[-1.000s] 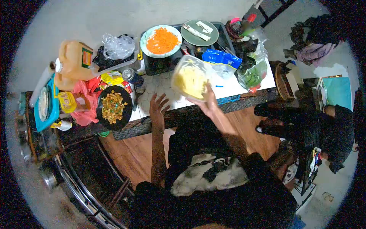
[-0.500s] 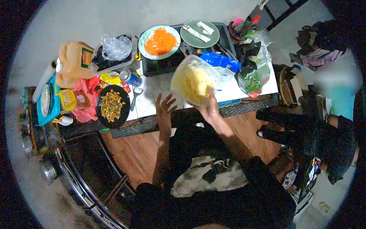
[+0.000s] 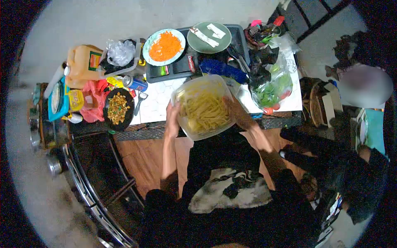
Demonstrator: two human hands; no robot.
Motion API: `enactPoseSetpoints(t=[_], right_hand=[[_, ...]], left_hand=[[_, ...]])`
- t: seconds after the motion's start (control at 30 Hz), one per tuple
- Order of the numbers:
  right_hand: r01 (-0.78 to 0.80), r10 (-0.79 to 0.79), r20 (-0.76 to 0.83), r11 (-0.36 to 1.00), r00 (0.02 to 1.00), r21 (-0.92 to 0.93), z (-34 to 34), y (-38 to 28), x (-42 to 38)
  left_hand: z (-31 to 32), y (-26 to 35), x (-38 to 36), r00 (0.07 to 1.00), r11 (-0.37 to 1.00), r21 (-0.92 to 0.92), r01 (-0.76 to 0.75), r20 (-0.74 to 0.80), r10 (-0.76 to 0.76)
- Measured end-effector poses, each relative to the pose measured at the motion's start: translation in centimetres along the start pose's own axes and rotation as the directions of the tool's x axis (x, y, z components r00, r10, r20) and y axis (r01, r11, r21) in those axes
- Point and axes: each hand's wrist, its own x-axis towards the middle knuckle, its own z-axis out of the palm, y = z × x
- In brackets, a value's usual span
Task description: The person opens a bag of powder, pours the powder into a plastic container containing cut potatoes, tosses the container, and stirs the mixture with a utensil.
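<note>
A clear plastic container (image 3: 184, 120) of pale yellow strips, which look like noodles or pasta (image 3: 206, 109), is held over the table's front edge. My left hand (image 3: 173, 118) grips its left side, and my right hand (image 3: 237, 113) holds the right side, in shadow. Just behind it lies a blue packet (image 3: 223, 71). Farther back, a plate of shredded carrot (image 3: 166, 46) and a green plate (image 3: 211, 46) with white folded strips rest on a dark tray (image 3: 244, 35). Left of my hands are a spatula-like utensil (image 3: 140, 98) and a dark plate of chopped food (image 3: 117, 110).
A can (image 3: 135, 83), a large orange jug (image 3: 82, 62) and a red plastic bag (image 3: 94, 97) crowd the table's left side. Bagged green leaves (image 3: 271, 89) stand at the right. Another person (image 3: 359, 169) sits at the right; a chair (image 3: 93, 198) stands lower left.
My left hand, free before, now grips the container's left side. The container has come lower and nearer to me, turned so its contents face up at me.
</note>
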Motion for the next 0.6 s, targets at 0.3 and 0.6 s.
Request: enactPoseSetpoints(t=[0.3,0.6], right_hand=[[-0.298,0.308,0.007,0.914,0.951,0.275,0.6,5.8,2.6],[-0.266,0.245,0.109,0.832,0.964,0.486,2.7,9.8,3.9]], left_hand=[[0.4,-4.3,-5.6,0.911,0.978,-0.047,-0.201,-0.376,0.169],[-2.2,-5.2,-9.0,0.87,0.952,-0.158,-0.26,-0.466,0.161]])
